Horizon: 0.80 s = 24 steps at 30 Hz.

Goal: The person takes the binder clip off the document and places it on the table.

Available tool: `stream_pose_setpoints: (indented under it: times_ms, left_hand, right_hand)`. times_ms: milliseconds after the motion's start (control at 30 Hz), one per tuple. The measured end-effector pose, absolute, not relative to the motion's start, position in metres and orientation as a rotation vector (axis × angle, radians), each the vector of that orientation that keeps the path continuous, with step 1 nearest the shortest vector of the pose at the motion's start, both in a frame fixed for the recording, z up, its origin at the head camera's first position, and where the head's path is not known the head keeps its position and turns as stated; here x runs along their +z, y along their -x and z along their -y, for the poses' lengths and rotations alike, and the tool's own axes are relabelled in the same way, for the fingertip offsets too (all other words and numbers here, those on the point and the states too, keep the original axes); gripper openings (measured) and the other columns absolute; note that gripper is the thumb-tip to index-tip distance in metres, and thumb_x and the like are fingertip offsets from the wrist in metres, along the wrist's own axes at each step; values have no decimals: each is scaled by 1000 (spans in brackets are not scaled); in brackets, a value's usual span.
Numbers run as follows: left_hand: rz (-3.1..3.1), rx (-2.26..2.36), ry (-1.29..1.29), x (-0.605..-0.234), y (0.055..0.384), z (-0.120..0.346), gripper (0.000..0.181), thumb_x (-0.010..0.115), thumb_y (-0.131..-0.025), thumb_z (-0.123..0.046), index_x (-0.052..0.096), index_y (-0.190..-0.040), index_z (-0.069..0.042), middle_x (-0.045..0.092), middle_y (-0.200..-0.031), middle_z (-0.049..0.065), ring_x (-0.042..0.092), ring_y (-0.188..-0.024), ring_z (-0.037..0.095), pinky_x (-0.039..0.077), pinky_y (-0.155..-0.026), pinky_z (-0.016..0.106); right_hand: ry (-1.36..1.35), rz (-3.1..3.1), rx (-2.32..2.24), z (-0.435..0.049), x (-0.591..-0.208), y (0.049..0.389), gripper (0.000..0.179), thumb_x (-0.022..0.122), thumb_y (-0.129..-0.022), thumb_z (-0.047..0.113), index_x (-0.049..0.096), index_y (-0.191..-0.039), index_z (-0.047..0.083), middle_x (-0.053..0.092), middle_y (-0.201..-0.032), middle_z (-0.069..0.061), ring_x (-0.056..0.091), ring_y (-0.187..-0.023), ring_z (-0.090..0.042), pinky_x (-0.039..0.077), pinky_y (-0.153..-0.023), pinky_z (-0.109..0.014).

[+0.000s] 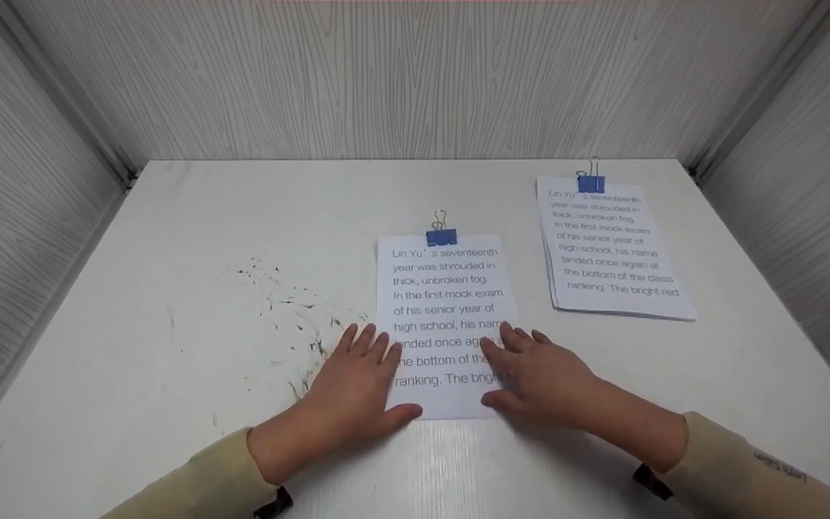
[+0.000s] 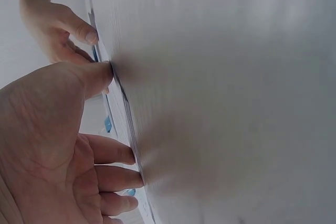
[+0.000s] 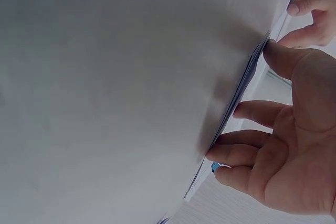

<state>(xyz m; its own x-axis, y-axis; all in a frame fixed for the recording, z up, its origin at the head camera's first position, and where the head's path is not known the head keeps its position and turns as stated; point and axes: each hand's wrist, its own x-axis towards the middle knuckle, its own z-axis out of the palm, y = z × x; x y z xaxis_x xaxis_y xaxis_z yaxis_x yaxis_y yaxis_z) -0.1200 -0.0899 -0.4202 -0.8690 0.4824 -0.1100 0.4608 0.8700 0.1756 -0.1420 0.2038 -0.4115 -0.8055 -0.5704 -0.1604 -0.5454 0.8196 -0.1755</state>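
Note:
A stack of printed sheets (image 1: 444, 310) lies flat at the middle of the table, with a blue binder clip (image 1: 442, 236) on its far edge. My left hand (image 1: 357, 389) rests along its left side, fingers pointing away and thumb over the near left corner. On the opposite side my right hand (image 1: 545, 375) touches the right edge, its thumb and index finger over the sheet. In the left wrist view the left fingertips (image 2: 128, 155) meet the edge of the stack (image 2: 123, 95). The right wrist view shows the right fingers (image 3: 231, 153) against the layered edge of the sheets (image 3: 241, 85).
Another clipped stack of sheets (image 1: 617, 252) with the same text lies at the back right, held by a second blue binder clip (image 1: 591, 184). Dark marks (image 1: 300, 306) spot the white table (image 1: 192, 238) left of the middle stack. Pale wood-grain panels (image 1: 415, 79) enclose the table.

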Motion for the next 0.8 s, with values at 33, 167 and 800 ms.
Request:
stream_pose_setpoints:
  times_ms: [33,167,800]
  left_hand:
    - [-2895,203,-735,-420,121,90,90,62,-97,-67,53,-153,3,48,-158,26,35,-153,46,14,-128,61]
    - [-2946,172,-738,-416,128,91,86,61,-97,-69,59,-149,0,59,-150,21,49,-146,43,20,-125,65]
    - [-2956,861,-552,-407,272,127,80,68,-100,-54,44,-163,-12,50,-161,11,43,-151,32,33,-124,48]
  right_hand:
    - [870,-2799,-176,-204,-412,142,75,74,-97,46,52,-157,7,45,-159,-29,49,-144,-47,35,-121,-59]
    - [865,-2795,-177,-204,-412,141,75,74,-97,47,52,-157,7,45,-159,-30,48,-144,-47,34,-121,-59]
    - [857,-2773,-148,-203,-411,144,76,73,-97,46,50,-158,6,43,-161,-30,46,-145,-48,33,-121,-60]
